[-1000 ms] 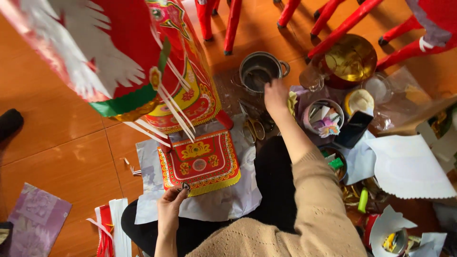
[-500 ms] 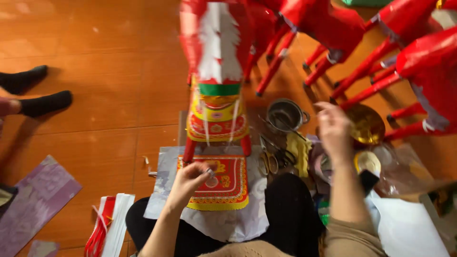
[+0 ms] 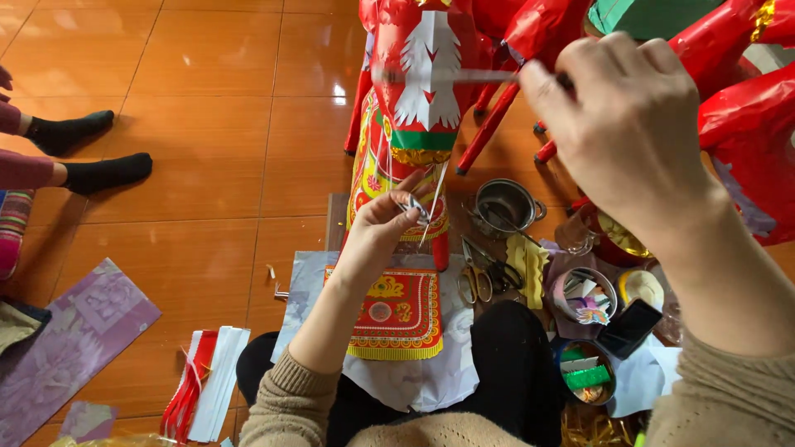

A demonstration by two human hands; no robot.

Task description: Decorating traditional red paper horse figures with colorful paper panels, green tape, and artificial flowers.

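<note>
1. Red paper horse [image 3: 422,91]: upright on the orange tiled floor, white feather-shaped cut-out on its chest, a green and gold band below that, patterned red-and-gold panels hanging lower. Landmark for all entries below.
2. Left hand [image 3: 381,228]: raised against the lower front of the horse, fingers pinched together on thin white paper strips [image 3: 435,199] that hang from the chest band.
3. Right hand [image 3: 629,132]: lifted close to the camera, right of the horse's chest, fingers closed on a thin pale strip [image 3: 447,76] that runs left across the chest cut-out; blurred, so its grip is hard to read in detail.
4. Red-and-gold printed sheet [image 3: 397,310]: flat on a pale sheet at the foot of the horse, over the person's lap.
5. Scissors [image 3: 476,273]: on the floor just right of the horse's foot.
6. Small metal pot [image 3: 505,203]: right of the horse's legs, beyond the scissors.
7. Further red paper figures [image 3: 745,124]: behind and right of the horse.
8. Stack of red and white paper strips [image 3: 203,393]: on the floor, well left of the horse's foot.
9. Another person's feet in 2 black socks [image 3: 91,153]: far left of the horse.
</note>
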